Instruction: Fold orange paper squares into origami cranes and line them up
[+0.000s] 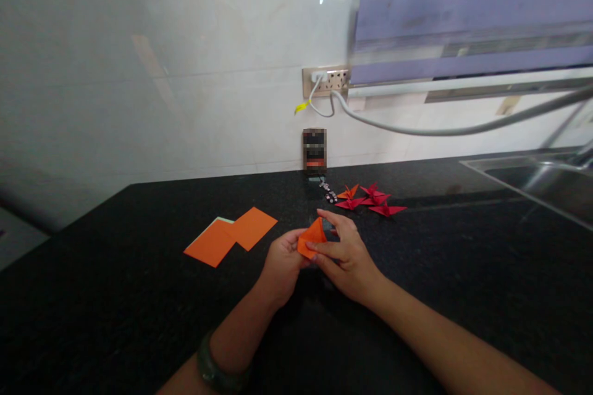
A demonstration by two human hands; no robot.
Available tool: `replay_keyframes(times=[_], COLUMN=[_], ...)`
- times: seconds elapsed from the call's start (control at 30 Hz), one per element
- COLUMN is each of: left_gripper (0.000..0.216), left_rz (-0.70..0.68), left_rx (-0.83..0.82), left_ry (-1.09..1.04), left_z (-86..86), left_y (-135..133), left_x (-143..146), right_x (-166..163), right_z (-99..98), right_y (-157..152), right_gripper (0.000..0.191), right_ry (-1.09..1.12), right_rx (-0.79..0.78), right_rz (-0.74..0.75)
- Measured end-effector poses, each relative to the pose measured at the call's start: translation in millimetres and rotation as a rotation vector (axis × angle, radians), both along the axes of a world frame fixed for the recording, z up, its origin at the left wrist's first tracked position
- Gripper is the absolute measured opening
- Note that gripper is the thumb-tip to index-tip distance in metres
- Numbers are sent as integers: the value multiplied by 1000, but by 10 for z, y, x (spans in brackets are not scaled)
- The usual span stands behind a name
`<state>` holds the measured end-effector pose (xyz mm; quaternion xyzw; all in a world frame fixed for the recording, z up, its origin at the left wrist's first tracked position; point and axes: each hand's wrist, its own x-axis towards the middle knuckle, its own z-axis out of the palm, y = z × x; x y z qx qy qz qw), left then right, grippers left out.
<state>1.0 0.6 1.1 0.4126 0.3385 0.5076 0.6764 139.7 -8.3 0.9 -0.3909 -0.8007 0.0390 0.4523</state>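
Observation:
Between my two hands is a piece of folded orange origami paper (313, 237), held just above the dark countertop. My left hand (283, 262) grips its left and lower edge, with the fingers partly behind the paper. On the other side, my right hand (345, 253) pinches the lower right of the fold between thumb and fingers, while its index finger reaches up near the top point. Flat on the counter to the left lie orange paper squares (254, 228). Past my right hand sit several folded paper cranes, red ones (387, 210) and an orange one (348, 192).
A black countertop (139, 296) runs to a white tiled wall (208, 105). Against it stands a small dark box (315, 151), blurred out, with a beaded strap (330, 196) in front. A cable (417, 131) hangs from the wall socket (325, 81). A sink (542, 182) is at right.

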Motion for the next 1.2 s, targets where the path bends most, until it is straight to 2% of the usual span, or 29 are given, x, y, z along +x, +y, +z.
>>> replay_keyframes(times=[0.13,0.37,0.67,0.8,0.9,1.0,1.1,1.2], left_gripper=[32,27,31,32,32,24,16,15], left_rz=[-67,-112,-68,-54,-67,-117,-91,-75], left_rx=[-33,66,56,48,36,3,-73,-140], left_ry=[-66,-3,133,132,92,-44,-189,-213], left_z=[55,29,-9,-11,6,19,21,24], left_y=[-1,-8,3,7,3,4,15,18], left_x=[-15,-8,-10,-14,-12,-18,-36,-52], right_x=[-6,-3,-24,-28,-33,-38,-37,-33], right_z=[-8,-50,-57,-71,-62,-39,-22,-24], right_y=[-8,29,50,47,38,31,31,33], right_gripper=[21,27,22,20,19,20,23,24], right_ry=[18,59,200,158,142,182,221,219], right_rx=[5,9,-110,-97,-88,-121,-160,-168], right_rz=[-13,-42,12,23,5,-13,-2,25])
